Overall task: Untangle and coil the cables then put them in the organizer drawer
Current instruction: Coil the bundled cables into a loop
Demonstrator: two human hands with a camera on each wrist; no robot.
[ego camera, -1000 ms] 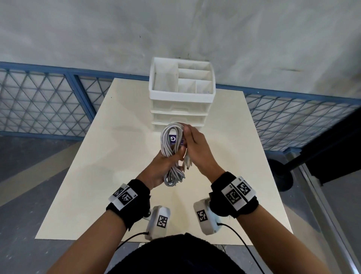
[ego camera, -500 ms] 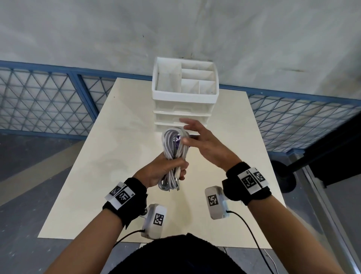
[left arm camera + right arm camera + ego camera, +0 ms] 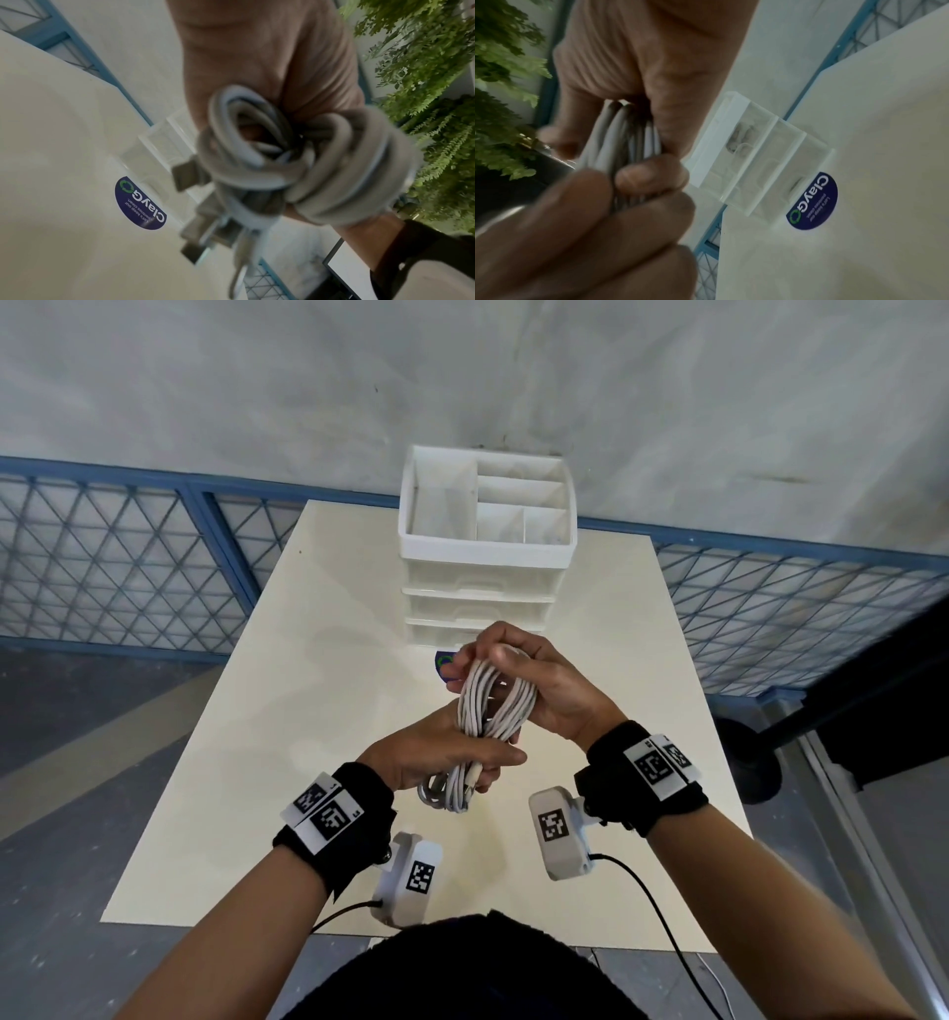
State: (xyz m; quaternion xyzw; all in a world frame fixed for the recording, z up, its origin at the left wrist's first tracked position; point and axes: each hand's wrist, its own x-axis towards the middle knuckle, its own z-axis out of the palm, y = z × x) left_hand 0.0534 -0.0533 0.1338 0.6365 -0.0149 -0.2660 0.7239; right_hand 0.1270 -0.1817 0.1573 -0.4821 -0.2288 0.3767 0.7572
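Two hands hold one bundle of white cable above the near half of the table. The left hand is nearest the person, its fingers wrapped round the lower part of the coiled cable, so that the bottom loops and a plug end hang out beneath the fist. In the left wrist view the loops bunch up just in front of that palm, with grey connector ends sticking out below them. Just beyond and a little to the right of it, the right hand grips the top of the same coil, thumb pressed over the upper bend and fingers curled behind it; the right wrist view shows the strands pinched between the thumb and the fingertips. The coil stands roughly upright between the two fists, clear of the tabletop. Past the right hand's knuckles, on the table, lies a dark blue round sticker, mostly hidden from above but plain in both wrist views, touching the foot of the white organizer. That organizer stands farther off at the far edge, its drawers stacked under an open top tray split into compartments. Behind it runs a blue railing with mesh panels, then a grey wall.
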